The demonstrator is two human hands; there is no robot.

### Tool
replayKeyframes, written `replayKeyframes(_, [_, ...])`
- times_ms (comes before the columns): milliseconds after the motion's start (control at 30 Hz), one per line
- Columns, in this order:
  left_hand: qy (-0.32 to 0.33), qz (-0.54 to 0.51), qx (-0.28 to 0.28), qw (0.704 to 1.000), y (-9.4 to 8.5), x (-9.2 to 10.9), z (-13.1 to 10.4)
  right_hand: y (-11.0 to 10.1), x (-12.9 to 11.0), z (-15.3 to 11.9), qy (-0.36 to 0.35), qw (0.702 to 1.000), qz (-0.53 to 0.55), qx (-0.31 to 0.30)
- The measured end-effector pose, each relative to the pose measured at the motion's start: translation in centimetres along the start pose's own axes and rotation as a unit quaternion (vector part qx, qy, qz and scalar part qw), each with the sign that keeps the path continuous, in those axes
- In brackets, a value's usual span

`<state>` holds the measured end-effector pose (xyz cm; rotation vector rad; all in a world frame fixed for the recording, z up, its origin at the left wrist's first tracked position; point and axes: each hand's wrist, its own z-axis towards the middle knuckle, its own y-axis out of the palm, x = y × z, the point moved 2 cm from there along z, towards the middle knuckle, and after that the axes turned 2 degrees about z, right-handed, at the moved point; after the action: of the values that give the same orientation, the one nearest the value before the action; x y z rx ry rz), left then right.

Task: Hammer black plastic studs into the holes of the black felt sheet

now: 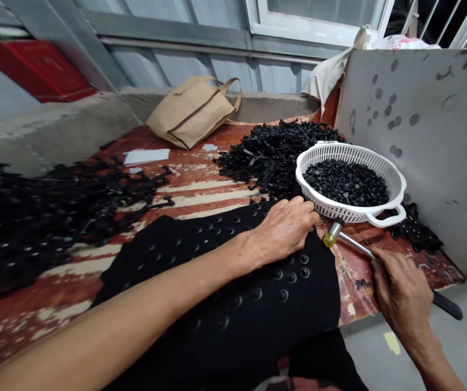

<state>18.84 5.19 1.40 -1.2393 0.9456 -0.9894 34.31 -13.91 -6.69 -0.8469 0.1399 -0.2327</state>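
Note:
A black sheet [319, 293] dotted with several small round black pieces [283, 295] lies in front of me. Over its far right part is my left hand [284, 231], closed with fingers curled down; whatever its fingertips hold is hidden. My right hand [402, 288] grips a small mallet [358, 245] by its shaft. The mallet has a black handle end, a metal shaft, and a head with one yellow and one black face. That head is beside the sheet's right edge, just below a white plastic basket [400, 187] of small black discs [347, 182].
Heaps of black plastic parts lie behind the basket [274, 155] and at the left [46, 217]. A tan bag [195, 108] and white paper [147, 156] are at the back of the worn red table [193, 187]. A grey panel [429, 141] stands upright at the right.

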Motion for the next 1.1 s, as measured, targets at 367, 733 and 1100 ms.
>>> replayKeyframes(367, [-0.057, -0.071, 0.052, 0.994, 0.0, -6.4, 0.7, 0.1, 0.1, -0.2, 0.001, 1.000, 0.005, 0.006])
replayKeyframes(733, [-0.060, 0.000, 0.000, 0.998, 0.0, -4.7, 1.0, 0.1, 0.0, -0.2, -0.006, 1.000, 0.002, 0.005])
replayKeyframes(1100, [-0.055, -0.016, 0.015, 0.998, 0.3, -3.7, 1.7, 0.1, 0.3, -0.3, -0.006, 1.000, -0.002, 0.007])
